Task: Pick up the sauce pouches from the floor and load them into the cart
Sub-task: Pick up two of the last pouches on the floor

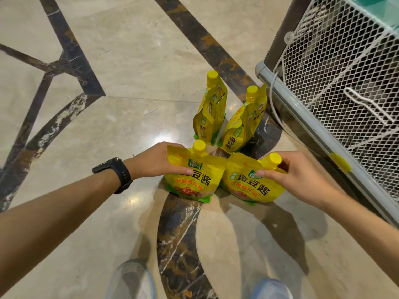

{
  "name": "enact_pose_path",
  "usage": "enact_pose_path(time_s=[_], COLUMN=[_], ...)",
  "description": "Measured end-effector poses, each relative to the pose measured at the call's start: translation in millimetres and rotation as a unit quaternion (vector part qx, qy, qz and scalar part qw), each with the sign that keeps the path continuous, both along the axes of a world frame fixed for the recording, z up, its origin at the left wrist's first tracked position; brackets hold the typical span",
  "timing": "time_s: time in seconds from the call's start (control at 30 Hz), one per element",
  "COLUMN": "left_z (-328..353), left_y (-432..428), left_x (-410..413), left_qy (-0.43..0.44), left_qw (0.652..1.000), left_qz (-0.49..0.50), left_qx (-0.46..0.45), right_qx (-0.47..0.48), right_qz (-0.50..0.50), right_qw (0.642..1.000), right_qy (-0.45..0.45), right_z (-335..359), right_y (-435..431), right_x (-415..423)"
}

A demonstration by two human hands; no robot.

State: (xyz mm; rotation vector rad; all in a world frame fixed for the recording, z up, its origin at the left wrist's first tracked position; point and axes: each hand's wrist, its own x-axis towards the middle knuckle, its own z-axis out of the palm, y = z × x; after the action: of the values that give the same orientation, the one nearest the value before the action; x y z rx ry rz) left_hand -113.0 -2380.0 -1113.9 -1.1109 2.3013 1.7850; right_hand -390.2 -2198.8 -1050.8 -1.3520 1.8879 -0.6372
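Four glossy yellow plastic pouches with round screw caps stand on the polished beige marble floor, which has dark veined bands. The left hand, with a black watch on its wrist, pinches the top of the front left pouch between thumb and fingers. The right hand pinches the front right pouch under its cap. The rear left pouch and rear right pouch stand just beside the cart, a grey metal tube frame with white mesh.
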Motion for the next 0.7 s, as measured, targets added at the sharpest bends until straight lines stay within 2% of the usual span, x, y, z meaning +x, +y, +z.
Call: enact_pose_path(time_s=[0.2,0.37,0.47,0.57,0.7], left_z=[-11,-17,-21,-22,-18], left_y=[-1,-2,2,9,8], left_x=[12,17,18,15,8], left_qy=[0.013,0.018,0.031,0.047,0.046], left_qw=[0.998,0.997,0.997,0.994,0.994], left_qz=[-0.044,-0.056,-0.007,0.057,0.051], left_qx=[0.031,0.059,0.067,0.086,0.085], right_qx=[0.010,0.034,0.051,0.063,0.071], right_qz=[-0.022,-0.021,-0.025,0.041,0.074], right_qw=[0.996,0.996,0.996,0.996,0.992], right_qy=[-0.085,-0.079,-0.070,-0.053,-0.069], right_z=[2,-12,-20,-14,-7], right_y=[-5,-2,3,-5,-13], right_x=[-7,-9,-12,-17,-20])
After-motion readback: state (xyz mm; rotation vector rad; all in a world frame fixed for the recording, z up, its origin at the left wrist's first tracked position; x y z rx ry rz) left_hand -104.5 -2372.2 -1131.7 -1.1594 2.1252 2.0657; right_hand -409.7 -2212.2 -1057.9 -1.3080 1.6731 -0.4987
